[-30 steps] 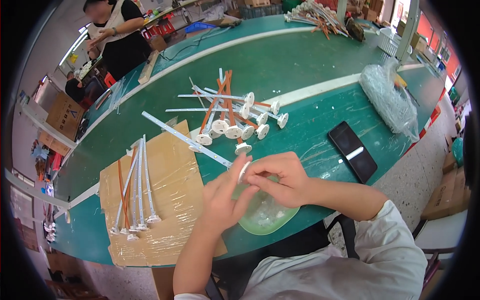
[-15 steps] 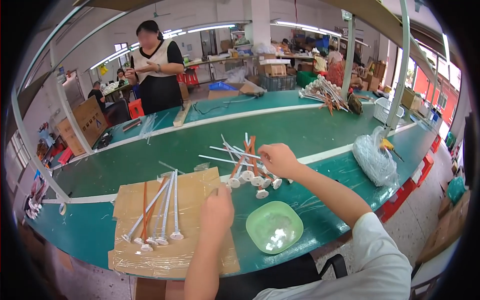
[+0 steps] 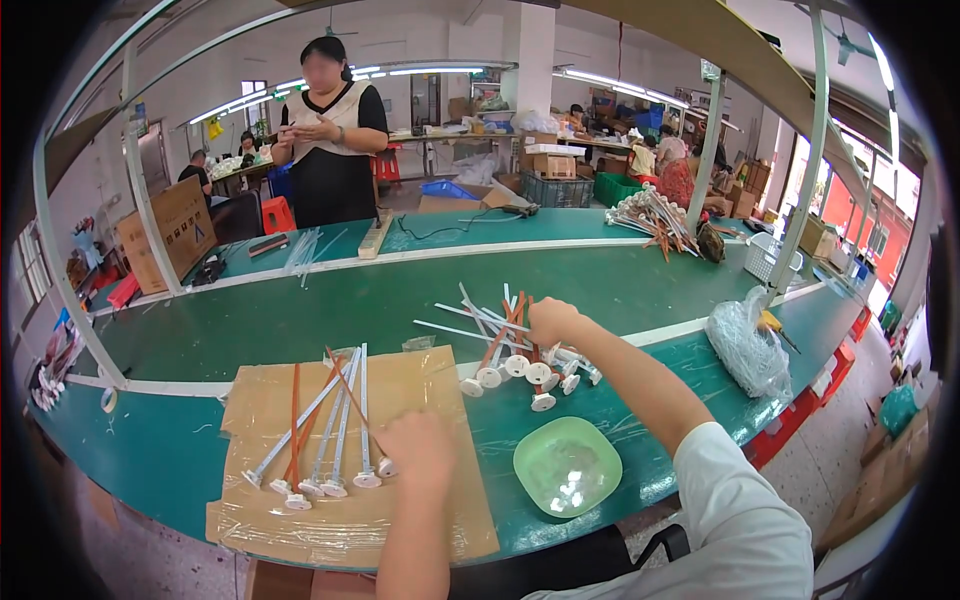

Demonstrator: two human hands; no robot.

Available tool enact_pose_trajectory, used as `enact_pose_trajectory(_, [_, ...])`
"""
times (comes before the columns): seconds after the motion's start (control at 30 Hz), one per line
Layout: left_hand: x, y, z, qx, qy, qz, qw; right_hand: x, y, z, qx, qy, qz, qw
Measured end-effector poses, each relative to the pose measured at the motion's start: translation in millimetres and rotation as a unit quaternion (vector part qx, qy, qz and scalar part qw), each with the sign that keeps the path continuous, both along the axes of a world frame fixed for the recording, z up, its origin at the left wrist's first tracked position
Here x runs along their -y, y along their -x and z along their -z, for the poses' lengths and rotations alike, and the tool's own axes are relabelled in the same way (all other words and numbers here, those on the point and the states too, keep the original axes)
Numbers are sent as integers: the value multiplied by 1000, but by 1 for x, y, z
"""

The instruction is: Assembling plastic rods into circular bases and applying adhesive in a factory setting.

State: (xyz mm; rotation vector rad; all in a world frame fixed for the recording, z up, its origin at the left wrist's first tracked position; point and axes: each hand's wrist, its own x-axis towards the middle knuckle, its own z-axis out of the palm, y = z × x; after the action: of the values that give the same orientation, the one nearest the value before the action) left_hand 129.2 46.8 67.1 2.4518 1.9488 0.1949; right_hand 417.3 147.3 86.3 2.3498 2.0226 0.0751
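Right hand [image 3: 552, 322] fingers closed on rod pile [image 3: 505, 345] (left hand [image 3: 420, 450] fingers: can't tell)

Room: we were in a big open workshop, white walls and a white pillar [image 3: 535, 55] mid-room.
Light: long tube lights [image 3: 610, 77] overhead, all lit.
Furniture: we sat at long green benches [image 3: 330, 310], with a red stool [image 3: 275, 213] behind.
Windows: red-framed ones [image 3: 850, 215] on our right.
Floor: pale, speckled [image 3: 850, 470].

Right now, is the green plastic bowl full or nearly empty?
Nearly empty: the green plastic bowl shows mostly bare bottom, with a few small pale pieces.
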Motion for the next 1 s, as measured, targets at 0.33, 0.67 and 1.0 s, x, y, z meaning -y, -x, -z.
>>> enact_pose_trajectory(0.33, [25,-30,-10,214,-229,174,934,97,-23,-6,-426,6,-34,904])
enact_pose_trajectory(0.67, [46,-70,12,304,-179,537,766,198,27,4,-791,-60,2,609])
enact_pose_trajectory(1.0, [43,-72,30,389,-195,453,778,209,35,10,-540,-317,-162,763])
